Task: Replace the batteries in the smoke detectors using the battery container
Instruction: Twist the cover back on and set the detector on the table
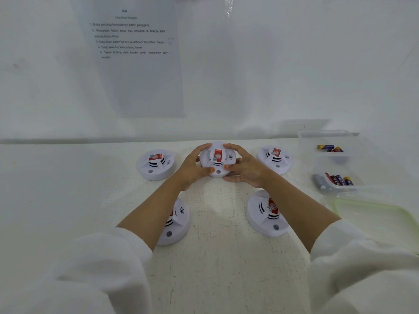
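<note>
1. Head view: a white table [222, 257] stands against a white wall, where a printed instruction sheet [133, 57] hangs.
2. Five smoke detectors lie on the table. The middle detector [218, 160], at the far centre, is clasped by both hands: the left hand [194, 166] and the right hand [243, 167] each curl around its rim, thumbs on the near edge.
3. The battery container [328, 159], clear plastic with two compartments of batteries, sits at the far right, well apart from the hands; a green-rimmed lid [374, 218] lies nearer.
4. Risk, as I judge it: twisting the cover with uneven force could make the smooth housing slip and knock the right-hand detector [274, 158] just beside it. Old and new batteries could also get mixed between compartments.
5. The held detector is a white, round dome with a red label, dark vent slots and a grey button.
</note>
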Motion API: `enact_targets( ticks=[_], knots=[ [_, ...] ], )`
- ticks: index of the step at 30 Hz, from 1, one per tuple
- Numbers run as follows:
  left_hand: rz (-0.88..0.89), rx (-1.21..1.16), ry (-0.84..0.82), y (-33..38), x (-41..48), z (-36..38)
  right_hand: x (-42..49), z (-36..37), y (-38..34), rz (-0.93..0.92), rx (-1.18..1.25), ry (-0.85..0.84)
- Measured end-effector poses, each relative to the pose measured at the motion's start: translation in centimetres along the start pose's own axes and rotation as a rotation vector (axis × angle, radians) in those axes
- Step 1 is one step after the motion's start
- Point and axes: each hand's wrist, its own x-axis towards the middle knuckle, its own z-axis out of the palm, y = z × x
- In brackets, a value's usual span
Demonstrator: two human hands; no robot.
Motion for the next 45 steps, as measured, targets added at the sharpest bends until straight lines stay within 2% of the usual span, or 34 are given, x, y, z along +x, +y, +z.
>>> enact_targets(
  ticks=[37,45],
  knots=[
    [-0.02,-0.016,-0.008,0.3,-0.18,0.09,0.14,-0.08,0.1,0.006,-0.004,0.0],
    [-0.043,0.036,-0.004,0.54,0.23,0.18,0.18,0.3,-0.21,-0.053,-0.123,0.067]
  ],
)
